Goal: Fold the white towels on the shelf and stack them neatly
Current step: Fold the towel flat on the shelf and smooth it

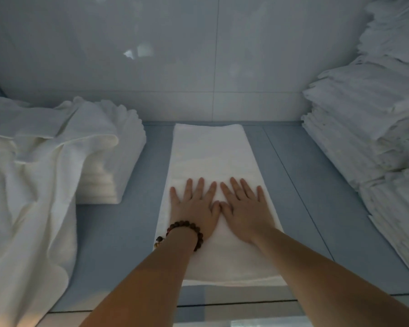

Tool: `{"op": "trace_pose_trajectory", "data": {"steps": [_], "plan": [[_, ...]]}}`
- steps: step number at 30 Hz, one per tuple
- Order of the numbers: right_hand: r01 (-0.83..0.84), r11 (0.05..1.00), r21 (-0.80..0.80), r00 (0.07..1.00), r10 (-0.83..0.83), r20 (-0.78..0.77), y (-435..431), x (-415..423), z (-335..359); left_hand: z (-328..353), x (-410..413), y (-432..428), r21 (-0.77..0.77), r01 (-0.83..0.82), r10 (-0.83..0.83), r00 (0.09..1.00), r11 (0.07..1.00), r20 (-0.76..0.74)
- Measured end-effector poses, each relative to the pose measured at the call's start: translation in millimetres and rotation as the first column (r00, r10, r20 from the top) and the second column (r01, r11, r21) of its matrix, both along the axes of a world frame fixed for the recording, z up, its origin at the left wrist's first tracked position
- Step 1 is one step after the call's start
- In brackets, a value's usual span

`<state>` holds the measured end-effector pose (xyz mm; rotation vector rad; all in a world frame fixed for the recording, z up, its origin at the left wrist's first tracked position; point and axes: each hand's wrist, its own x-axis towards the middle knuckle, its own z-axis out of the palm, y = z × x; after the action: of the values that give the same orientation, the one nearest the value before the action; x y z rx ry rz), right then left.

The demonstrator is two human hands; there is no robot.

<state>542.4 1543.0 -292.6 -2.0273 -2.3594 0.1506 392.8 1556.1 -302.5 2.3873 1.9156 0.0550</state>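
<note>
A white towel (208,149) lies in the middle of the shelf (293,175), folded lengthwise into a long narrow strip that runs from the shelf's front edge back to the wall (151,55). Its long edges look straight and its surface flat.

Both hands rest on its near half, side by side, with the thumbs touching. The left hand (194,206) wears a bead bracelet (187,228) at the wrist, and the right hand (243,206) is bare. The fingers (200,188) of both are straight and spread, palms down, pressing the cloth and grasping nothing.

This looks like smoothing the strip before the cross folds, so I judge this towel about half folded. The lengthwise fold is made, the folds that would shorten it to stack size are not yet done, and it is not on any stack.

To the left of the strip, apart from it, stands a low stack of folded towels (113,178), which suggests several are finished. Draped over that stack's left side and spilling toward the shelf's front is loose, crumpled white cloth (33,185). I cannot tell whether it is one towel or more, but it looks left to fold.

Along the right side rises a tall pile of folded white linen (364,128), well apart from the strip. Whether it belongs to this task I cannot tell.
</note>
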Motion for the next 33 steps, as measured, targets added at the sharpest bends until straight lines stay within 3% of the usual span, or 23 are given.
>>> {"op": "trace_pose_trajectory", "data": {"steps": [6, 11, 17, 22, 33], "plan": [[0.097, 0.989, -0.109, 0.995, -0.099, -0.021, -39, -16, 4, 15, 13, -39, -0.221, -0.016, 0.017, 1.000, 0.975, 0.002], [0.009, 1.000, -0.017, 0.999, -0.010, -0.045, -88, 4, 0, 4, -20, -87, -0.034, 0.067, -0.066, 0.997, 0.997, 0.038], [0.107, 0.993, -0.050, 0.994, -0.106, 0.024, -105, 40, 12, 23, -39, -90, -0.128, 0.039, -0.058, 0.987, 0.991, -0.147], [-0.083, 0.994, -0.065, 0.996, 0.081, -0.038, -129, 15, 15, 18, -33, -131, -0.121, 0.154, -0.148, 0.987, 0.981, 0.061], [-0.159, 0.978, -0.133, 0.983, 0.169, 0.073, -166, 19, 13, 4, -48, -162, -0.092, 0.269, -0.276, 0.959, 0.959, -0.068]]}}
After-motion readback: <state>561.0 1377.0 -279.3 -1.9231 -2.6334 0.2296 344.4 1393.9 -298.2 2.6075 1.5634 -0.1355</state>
